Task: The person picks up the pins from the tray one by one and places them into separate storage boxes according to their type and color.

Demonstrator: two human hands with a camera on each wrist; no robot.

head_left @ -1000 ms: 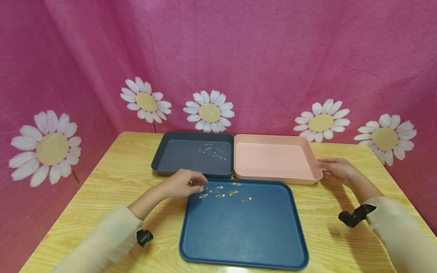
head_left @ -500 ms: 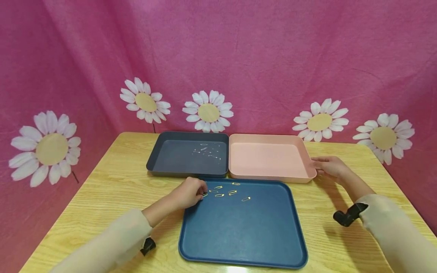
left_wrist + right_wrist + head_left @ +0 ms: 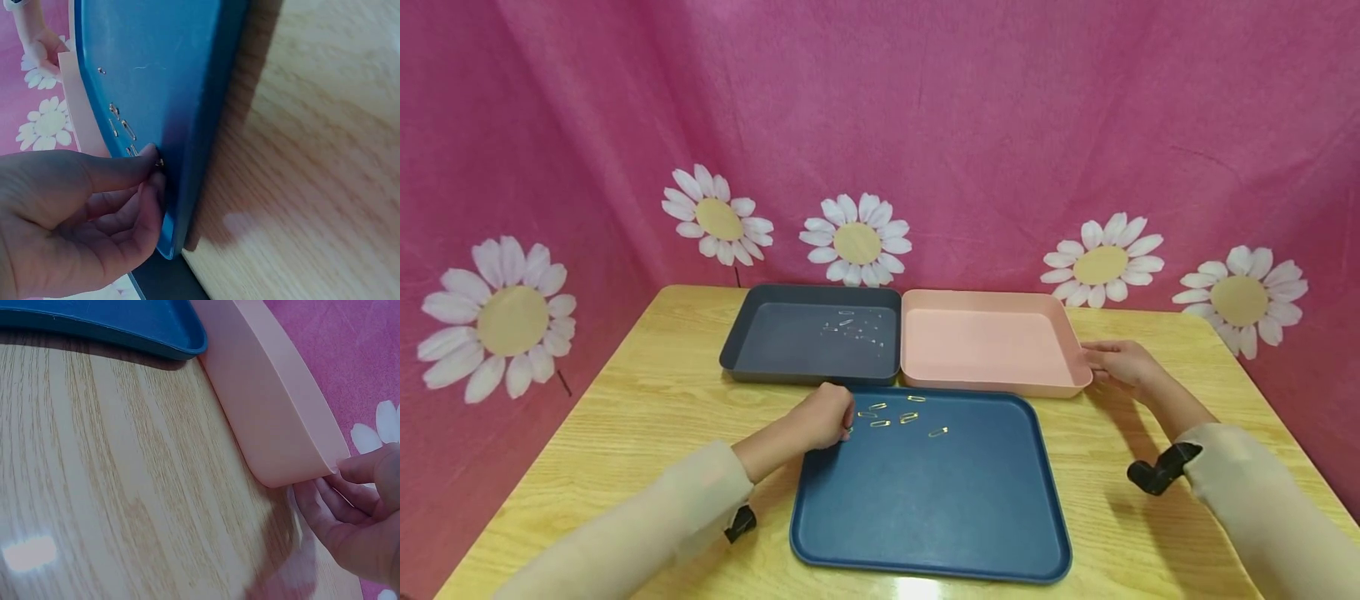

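My left hand (image 3: 829, 417) is at the upper left corner of the blue tray (image 3: 932, 508). In the left wrist view its thumb and forefinger pinch a gold safety pin (image 3: 160, 163) low over that tray. Several more gold safety pins (image 3: 880, 424) lie loose along the blue tray's far side. At the far right, my right hand (image 3: 1123, 363) grips the right end of the pink tray (image 3: 992, 342). The right wrist view has its thumb at the rim, with the other fingers lower, by the tray's outer end wall.
Left of the pink tray, side by side with it, stands a dark grey tray (image 3: 775, 346) holding several small silvery pins (image 3: 847, 323). All three trays are on a wooden table (image 3: 647, 392). A pink curtain (image 3: 970, 125) with daisies hangs behind the table.
My left hand has come down onto the blue tray and its fingers have closed on a pin. The pink and dark grey trays have slid slightly left, my right hand moving with them.
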